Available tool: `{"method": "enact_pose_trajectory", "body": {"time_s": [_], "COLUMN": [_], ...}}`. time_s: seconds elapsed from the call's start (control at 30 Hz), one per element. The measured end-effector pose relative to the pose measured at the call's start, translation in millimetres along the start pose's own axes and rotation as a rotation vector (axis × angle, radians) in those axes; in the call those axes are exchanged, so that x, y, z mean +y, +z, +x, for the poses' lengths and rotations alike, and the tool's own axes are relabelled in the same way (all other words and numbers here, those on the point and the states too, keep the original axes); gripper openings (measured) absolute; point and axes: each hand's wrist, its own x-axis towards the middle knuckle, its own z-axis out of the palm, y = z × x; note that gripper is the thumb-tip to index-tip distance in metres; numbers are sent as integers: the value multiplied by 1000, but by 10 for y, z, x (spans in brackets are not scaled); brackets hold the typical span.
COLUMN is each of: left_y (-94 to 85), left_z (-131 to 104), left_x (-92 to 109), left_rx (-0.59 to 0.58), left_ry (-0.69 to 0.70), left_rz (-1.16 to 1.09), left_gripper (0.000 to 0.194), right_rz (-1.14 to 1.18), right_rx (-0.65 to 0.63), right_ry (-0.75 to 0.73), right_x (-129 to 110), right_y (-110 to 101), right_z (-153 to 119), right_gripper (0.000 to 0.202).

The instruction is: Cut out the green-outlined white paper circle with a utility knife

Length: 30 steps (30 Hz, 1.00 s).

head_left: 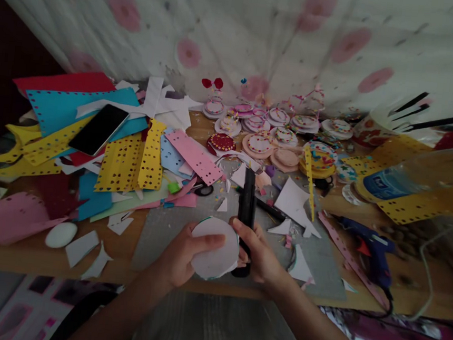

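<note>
A round white paper disc [210, 257] is gripped in my left hand [181, 253], thumb lying across its face. Closed around a long black stapler [248, 203] is my right hand [261, 252]; the stapler stands lengthwise, pointing away from me. The disc's right edge meets the stapler, though whether it sits between the jaws is hidden. Both are held above a grey cutting mat [156, 243]. Cut white paper scraps [293, 202] lie around on the mat, with a black-handled pair of scissors [204, 190] partly buried at its back left.
Punched coloured sheets [119, 166] and a phone [99, 128] pile up at left. Several small decorated paper hats [258, 143] stand at the back. On the right are a plastic bottle [420, 174], a blue glue gun [374, 246] and its cord.
</note>
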Motion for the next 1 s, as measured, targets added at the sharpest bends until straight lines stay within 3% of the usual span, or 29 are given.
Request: {"method": "enact_pose_trajectory", "body": {"time_s": [1.0], "left_y": [-68], "left_z": [190], "left_x": [-143], "left_rx": [-60], "left_ry": [-4], "left_rz": [-98], "left_gripper": [31], "right_rz": [42], "right_rx": [107], "right_ry": [-52], "right_x": [135], "right_y": [-70], "right_z": [112], "right_gripper": [49]}}
